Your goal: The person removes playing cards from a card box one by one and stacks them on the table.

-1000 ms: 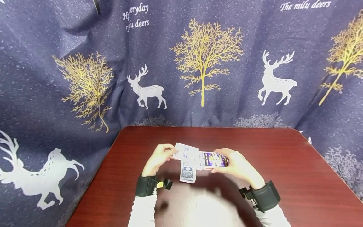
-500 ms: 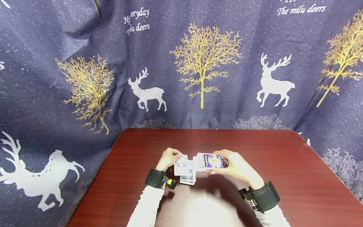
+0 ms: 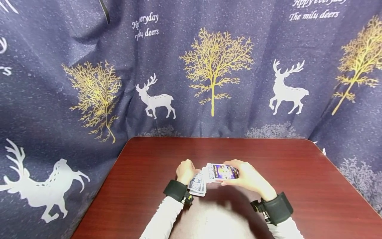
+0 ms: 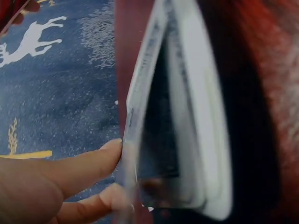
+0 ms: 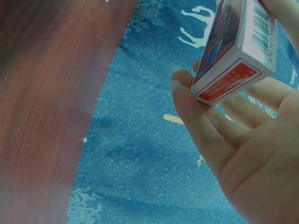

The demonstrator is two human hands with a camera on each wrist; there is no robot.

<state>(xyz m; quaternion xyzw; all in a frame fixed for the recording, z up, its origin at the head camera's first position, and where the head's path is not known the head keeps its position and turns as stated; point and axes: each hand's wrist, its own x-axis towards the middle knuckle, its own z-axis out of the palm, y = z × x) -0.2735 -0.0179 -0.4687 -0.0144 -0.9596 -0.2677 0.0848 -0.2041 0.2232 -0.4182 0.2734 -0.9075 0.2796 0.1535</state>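
Observation:
My left hand (image 3: 185, 171) pinches a playing card between thumb and finger. That playing card (image 4: 140, 79) is seen nearly edge-on in the left wrist view, its upper end leaning close to other cards. Beside and below the hand lies a loose stack of blue-backed playing cards (image 3: 198, 188). My right hand (image 3: 249, 176) grips a card box (image 3: 225, 172) with a purple and yellow picture. White-edged cards (image 3: 210, 172) stick out of the box's left end, towards the stack. A barcode and a red panel show on the box (image 5: 233, 70) in the right wrist view.
The dark red wooden table (image 3: 155, 149) has a bright glare near its front. A blue curtain (image 3: 191, 66) printed with deer and trees hangs behind it. Black straps with small cameras sit on both wrists.
The left hand has moved right and towards me, turning the pinched card from flat above the stack until the hand hides most of it. The right hand and box stay nearly still.

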